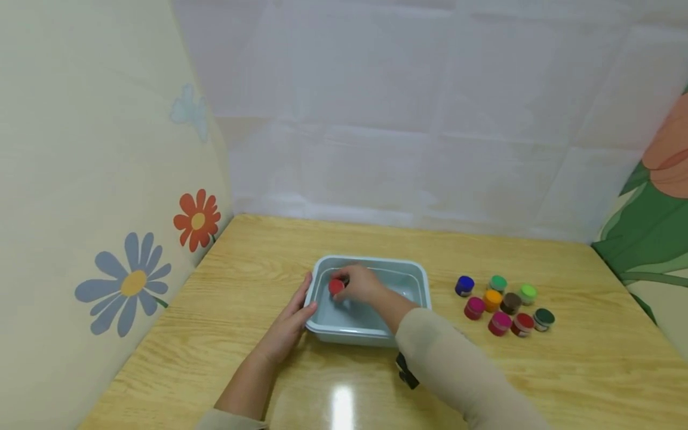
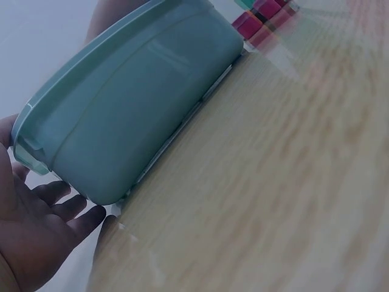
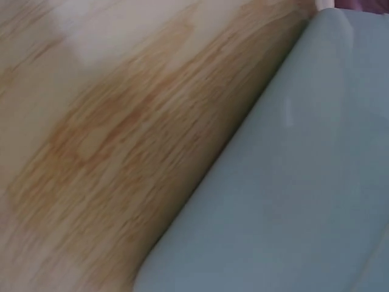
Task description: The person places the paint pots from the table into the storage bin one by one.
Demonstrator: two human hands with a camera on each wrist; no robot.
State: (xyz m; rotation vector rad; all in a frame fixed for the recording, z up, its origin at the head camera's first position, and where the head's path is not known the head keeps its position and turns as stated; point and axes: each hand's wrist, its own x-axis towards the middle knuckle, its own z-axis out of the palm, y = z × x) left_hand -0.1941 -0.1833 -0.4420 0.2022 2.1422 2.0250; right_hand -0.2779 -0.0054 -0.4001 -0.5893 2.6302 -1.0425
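Note:
A pale blue-green plastic tub (image 1: 349, 329) stands on the wooden table in the head view. My left hand (image 1: 287, 325) holds its left end, thumb at the rim and the other fingers against the outer wall. In the left wrist view the fingers of that hand (image 2: 36, 219) touch the tub (image 2: 140, 91) low on its side. Inside the tub, towards its left end, my right hand (image 1: 361, 283) grips a small paint jar with a red lid (image 1: 336, 287). The right wrist view shows the tub's outer wall (image 3: 292, 182), but not the grip on the jar.
Several small paint jars cluster right of the tub, among them a blue jar (image 1: 464, 285), an orange jar (image 1: 492, 300), a red jar (image 1: 523, 324) and a dark green jar (image 1: 544, 319). A black object (image 1: 407, 371) shows beside my right sleeve. A white sheet (image 1: 376, 167) hangs behind the table.

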